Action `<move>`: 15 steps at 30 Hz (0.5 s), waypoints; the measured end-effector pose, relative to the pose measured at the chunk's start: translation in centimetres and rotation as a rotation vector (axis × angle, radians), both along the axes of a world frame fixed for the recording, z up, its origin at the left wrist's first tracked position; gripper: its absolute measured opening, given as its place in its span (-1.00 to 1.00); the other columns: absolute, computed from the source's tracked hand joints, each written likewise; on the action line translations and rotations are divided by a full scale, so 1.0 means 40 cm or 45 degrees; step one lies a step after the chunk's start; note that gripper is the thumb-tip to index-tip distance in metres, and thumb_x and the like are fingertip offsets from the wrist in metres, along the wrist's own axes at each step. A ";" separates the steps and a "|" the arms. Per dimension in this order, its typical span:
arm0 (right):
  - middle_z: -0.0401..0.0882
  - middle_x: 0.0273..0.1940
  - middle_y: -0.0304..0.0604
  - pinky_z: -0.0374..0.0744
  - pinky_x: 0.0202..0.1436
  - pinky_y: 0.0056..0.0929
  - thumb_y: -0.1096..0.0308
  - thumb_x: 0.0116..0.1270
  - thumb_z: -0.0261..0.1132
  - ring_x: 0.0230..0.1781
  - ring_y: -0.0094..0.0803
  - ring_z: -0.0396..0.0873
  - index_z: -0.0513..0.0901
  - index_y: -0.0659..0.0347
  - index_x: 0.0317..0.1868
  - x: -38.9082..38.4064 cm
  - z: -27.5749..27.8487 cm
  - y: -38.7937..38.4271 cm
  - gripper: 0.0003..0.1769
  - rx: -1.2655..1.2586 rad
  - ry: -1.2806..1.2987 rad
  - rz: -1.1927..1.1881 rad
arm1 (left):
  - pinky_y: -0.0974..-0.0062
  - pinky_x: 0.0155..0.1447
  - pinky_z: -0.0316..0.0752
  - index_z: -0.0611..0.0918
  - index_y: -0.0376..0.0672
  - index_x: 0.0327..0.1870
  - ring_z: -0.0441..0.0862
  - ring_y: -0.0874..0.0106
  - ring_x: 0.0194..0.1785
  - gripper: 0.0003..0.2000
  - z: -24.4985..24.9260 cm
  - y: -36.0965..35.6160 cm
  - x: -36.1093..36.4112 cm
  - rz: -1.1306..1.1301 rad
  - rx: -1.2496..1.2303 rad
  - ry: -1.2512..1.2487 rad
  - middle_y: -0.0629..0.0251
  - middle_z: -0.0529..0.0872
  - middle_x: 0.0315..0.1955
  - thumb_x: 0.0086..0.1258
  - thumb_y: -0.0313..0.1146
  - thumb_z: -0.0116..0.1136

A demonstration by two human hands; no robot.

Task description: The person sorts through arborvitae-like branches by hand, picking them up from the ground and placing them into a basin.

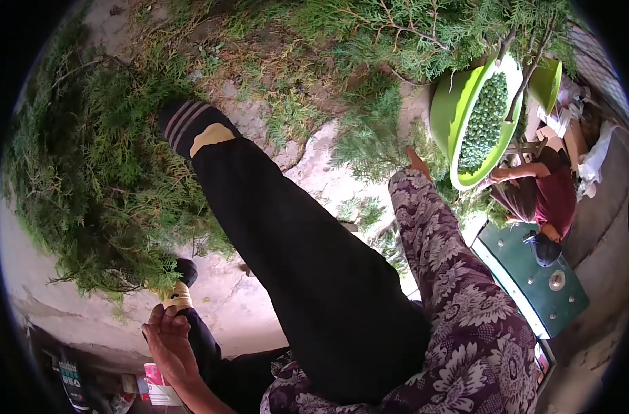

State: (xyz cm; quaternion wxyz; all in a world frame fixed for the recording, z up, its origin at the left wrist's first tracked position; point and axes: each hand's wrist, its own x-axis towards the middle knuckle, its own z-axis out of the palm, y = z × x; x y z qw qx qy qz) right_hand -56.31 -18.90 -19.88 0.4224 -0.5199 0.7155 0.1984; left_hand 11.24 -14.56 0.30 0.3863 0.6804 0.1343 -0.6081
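Head view, one entry per item.

- Left hand [168, 338]: lower left of frame, fingers curled inward. Whether they pinch anything cannot be told.
- Cut evergreen branches [101, 179]: a heap filling the left side, its lower fringe just above the hand. Contact is not clear.
- Socked foot [180, 295]: just beside the fingertips, between hand and heap.
- Black trouser leg [294, 262]: runs diagonally across centre.
- Green bowl [445, 110]: upper right, tilted, well apart from the hand.
- Small green berries [485, 117]: fill the bowl.
- Second person, red top [556, 196]: right edge.

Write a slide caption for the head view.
Amid heaped evergreen sprigs, a hand curls beside black-trousered legs; a green basin of small green berries sits near a co-worker in red.
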 end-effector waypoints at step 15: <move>-0.11 0.29 0.20 0.19 0.22 0.02 -0.34 -0.31 0.36 0.25 0.19 0.01 0.11 0.01 0.31 0.404 0.106 -0.125 0.17 0.003 0.477 -0.018 | 0.57 -0.15 0.37 0.39 -0.31 0.02 0.48 0.45 -0.26 -0.51 0.007 0.011 0.005 0.016 -0.065 0.005 0.17 0.55 -0.20 0.36 0.00 -0.16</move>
